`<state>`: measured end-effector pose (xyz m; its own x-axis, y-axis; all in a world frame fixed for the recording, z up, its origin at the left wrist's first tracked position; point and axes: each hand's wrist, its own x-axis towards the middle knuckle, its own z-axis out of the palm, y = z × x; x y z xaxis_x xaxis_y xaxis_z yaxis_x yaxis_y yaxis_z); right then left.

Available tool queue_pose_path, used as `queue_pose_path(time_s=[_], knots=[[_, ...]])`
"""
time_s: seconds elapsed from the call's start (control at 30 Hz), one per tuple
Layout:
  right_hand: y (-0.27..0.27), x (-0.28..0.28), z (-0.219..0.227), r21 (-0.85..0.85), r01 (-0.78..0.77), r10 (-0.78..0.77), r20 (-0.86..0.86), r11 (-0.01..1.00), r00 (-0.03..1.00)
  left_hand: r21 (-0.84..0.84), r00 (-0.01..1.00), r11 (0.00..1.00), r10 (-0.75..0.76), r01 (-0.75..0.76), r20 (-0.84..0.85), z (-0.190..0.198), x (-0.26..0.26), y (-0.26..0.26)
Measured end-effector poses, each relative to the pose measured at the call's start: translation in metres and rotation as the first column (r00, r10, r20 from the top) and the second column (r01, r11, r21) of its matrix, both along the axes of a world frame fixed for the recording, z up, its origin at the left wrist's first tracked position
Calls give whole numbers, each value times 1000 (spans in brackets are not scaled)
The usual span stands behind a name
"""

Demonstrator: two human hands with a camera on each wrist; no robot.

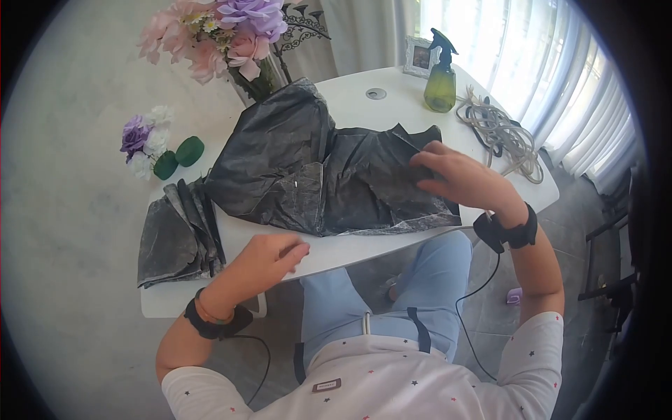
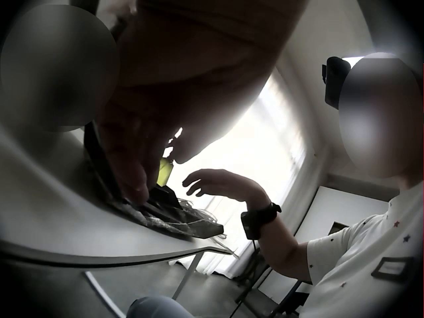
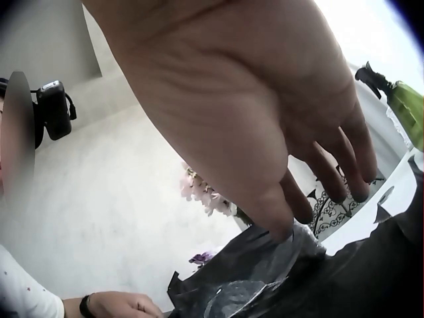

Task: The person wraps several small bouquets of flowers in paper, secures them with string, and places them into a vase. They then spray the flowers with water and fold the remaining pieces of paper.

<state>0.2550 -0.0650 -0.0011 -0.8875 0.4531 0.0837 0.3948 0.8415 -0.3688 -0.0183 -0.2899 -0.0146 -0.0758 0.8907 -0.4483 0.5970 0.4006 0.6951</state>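
A large, crinkled black plastic sheet [image 1: 273,157] with whitish dusty marks lies spread over the white table [image 1: 241,241]. A second folded black piece [image 1: 175,234] rests at the table's left end. My right hand [image 1: 462,175] hovers by the large sheet's right end, its fingers spread and relaxed; in the right wrist view, nothing shows between the fingers [image 3: 331,165] above the plastic. My left hand [image 1: 262,264] is near the table's front edge, just below the sheet, with loosely bent fingers and nothing visible in them.
A spray bottle [image 1: 439,87], a photo frame [image 1: 420,57] and a coiled pale cord [image 1: 511,143] stand or lie at the right rear. Behind the sheet is a vase of flowers [image 1: 245,45]. Smaller flowers [image 1: 147,140] are at the left. Curtains [image 1: 539,77] hang on the right.
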Motion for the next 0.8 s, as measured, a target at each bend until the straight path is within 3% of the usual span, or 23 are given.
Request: queue_pose_path(time_s=[0.03,0.07,0.1,0.17,0.2,0.27,0.3,0.37,0.4,0.47,0.6,0.7,0.77,0.8], knots=[[-3,-1,-2,-19,31,-28,127,999,992,269,982,951,-112,149,-151,4,2,6],[-3,-2,-6,-18,33,-31,131,999,991,492,932,811,-170,317,-320,6,2,13],[-2,-4,-11,-5,44,-41,237,999,971,495,933,810,-170,315,-316,8,0,21],[3,-7,-19,15,53,-55,341,998,938,587,690,621,101,519,-717,7,-8,41],[7,-7,-23,-15,87,-75,375,996,924,592,691,616,104,520,-715,2,-16,47],[16,-5,-38,-38,128,-102,405,991,909,337,624,842,0,422,-782,-13,-42,55],[24,-1,-51,34,74,-81,368,997,926,341,621,837,1,428,-784,-24,-54,57],[37,7,-68,110,29,-64,328,993,942,-26,757,974,-192,226,-624,-43,-70,56],[42,11,-73,145,47,-89,299,988,950,-28,754,973,-196,230,-627,-43,-65,52],[46,16,-77,169,65,-110,270,983,956,-129,619,969,-236,213,-749,-41,-52,40],[53,17,-61,174,116,-170,338,978,926,-188,593,969,-247,161,-767,-41,-40,24],[69,14,-64,169,133,-185,348,977,919,-203,590,956,-292,213,-753,-34,-43,20],[74,12,-67,241,137,-220,364,961,905,-333,622,895,-446,297,-644,-17,-37,25],[78,11,-69,243,134,-218,360,961,907,-332,621,897,-442,293,-647,-10,-33,28]])
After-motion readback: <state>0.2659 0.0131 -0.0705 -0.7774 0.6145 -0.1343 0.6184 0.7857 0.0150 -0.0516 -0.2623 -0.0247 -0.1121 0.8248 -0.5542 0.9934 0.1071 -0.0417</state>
